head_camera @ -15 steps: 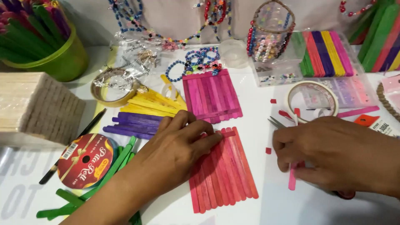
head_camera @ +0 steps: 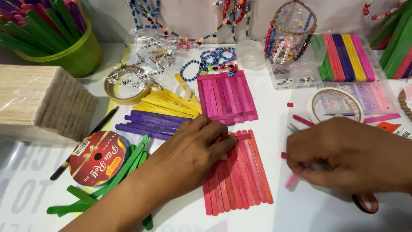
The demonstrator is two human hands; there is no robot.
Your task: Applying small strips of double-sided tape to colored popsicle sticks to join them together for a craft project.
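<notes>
My left hand (head_camera: 193, 148) lies flat on a panel of red craft sticks (head_camera: 244, 172) set side by side on the white table, its fingertips on the panel's upper left. Apart from it on the right, my right hand (head_camera: 343, 157) is closed around a single pink craft stick (head_camera: 292, 180), whose lower end pokes out under the fingers. A red-handled pair of scissors (head_camera: 367, 203) lies partly hidden beneath that hand. A finished pink stick panel (head_camera: 226, 96) lies just beyond the red one.
Yellow sticks (head_camera: 167, 103), purple sticks (head_camera: 148, 122) and green sticks (head_camera: 107, 180) lie left of my hand beside a red ribbon spool (head_camera: 96, 158). A tape roll (head_camera: 334, 105), a clear box of coloured sticks (head_camera: 343, 58), beads, a green cup (head_camera: 73, 51) and a plain stick block (head_camera: 43, 103) ring the area.
My right hand has shifted slightly with the pink stick, which now shows less below the fingers. The left hand stays on the red panel. The view has shifted a little.
</notes>
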